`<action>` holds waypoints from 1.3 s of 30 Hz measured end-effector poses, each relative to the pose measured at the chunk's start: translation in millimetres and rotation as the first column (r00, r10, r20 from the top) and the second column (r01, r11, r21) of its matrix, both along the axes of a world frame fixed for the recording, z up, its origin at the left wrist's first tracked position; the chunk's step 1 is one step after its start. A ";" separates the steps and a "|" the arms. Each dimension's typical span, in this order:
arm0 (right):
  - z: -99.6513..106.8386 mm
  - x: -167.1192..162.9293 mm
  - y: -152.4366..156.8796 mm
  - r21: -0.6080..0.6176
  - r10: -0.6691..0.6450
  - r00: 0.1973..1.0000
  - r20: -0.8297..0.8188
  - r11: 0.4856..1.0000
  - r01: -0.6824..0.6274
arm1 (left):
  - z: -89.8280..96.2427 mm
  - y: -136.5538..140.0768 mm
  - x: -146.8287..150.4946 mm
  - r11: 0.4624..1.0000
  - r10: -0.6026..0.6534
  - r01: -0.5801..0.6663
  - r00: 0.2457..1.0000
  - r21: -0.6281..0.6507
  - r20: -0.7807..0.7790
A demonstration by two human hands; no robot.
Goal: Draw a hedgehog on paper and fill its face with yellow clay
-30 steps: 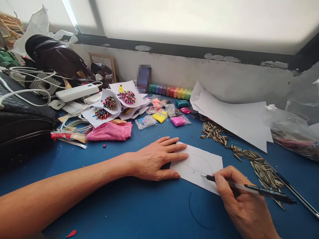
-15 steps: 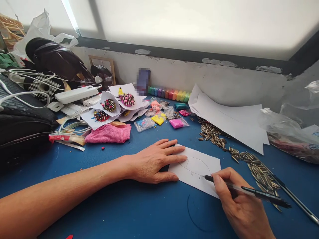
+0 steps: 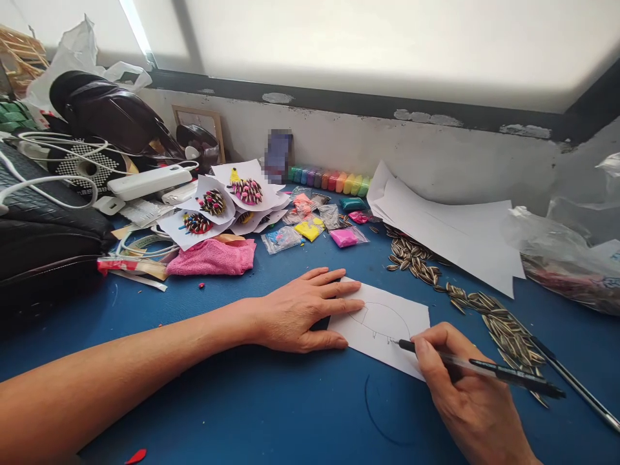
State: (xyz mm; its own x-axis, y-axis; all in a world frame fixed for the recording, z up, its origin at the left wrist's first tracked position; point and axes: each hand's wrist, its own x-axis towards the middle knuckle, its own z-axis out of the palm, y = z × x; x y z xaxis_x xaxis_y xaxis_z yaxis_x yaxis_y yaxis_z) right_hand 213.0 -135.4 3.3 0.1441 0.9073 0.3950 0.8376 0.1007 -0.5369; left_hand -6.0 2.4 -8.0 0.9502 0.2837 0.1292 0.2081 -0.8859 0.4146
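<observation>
My left hand (image 3: 307, 310) lies flat with its fingers spread, the fingertips resting on the left part of a small white sheet of paper (image 3: 402, 358). On that sheet is a thin drawn outline: a rounded dome with a small angled shape at its left and short leg-like marks below. Between the thumb and fingers of my right hand (image 3: 465, 387) is a black pen (image 3: 504, 373) with a clear barrel. Its tip is at the paper, just right of the leg-like marks. A curved dark line shows on the blue tabletop (image 3: 290, 413) below the sheet.
Sunflower seeds (image 3: 508, 329) trail along the right, beside a second pen (image 3: 576, 381). Behind are large white sheets (image 3: 445, 226), bagged coloured clay (image 3: 310, 228) and seed-covered hedgehog figures (image 3: 247, 190) on paper. A pink cloth (image 3: 212, 257) and black bag (image 3: 48, 239) stand left.
The view has shifted very slightly, and a red scrap shows more at the bottom edge. Both hands and the pen keep nearly the same place on the paper.
</observation>
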 end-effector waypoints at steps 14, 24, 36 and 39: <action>3.3 -0.7 -2.4 0.017 -0.021 0.998 -0.062 1.000 0.023 | 0.6 -0.1 -0.5 1.000 0.002 -0.002 1.000 0.017 0.015; -0.5 7.6 -3.7 -0.170 -0.157 0.932 -0.326 0.980 0.105 | -0.1 -0.1 -1.0 1.000 0.016 -0.016 1.000 0.007 -0.024; 14.6 20.0 4.6 -0.017 -0.192 0.918 -0.347 0.980 0.198 | 0.9 -4.1 1.8 0.997 0.069 -0.067 0.995 0.033 -0.067; 8.4 24.5 5.2 0.013 -0.158 0.956 -0.248 0.986 0.166 | -1.4 -5.1 1.9 0.993 0.104 -0.101 0.994 0.065 -0.046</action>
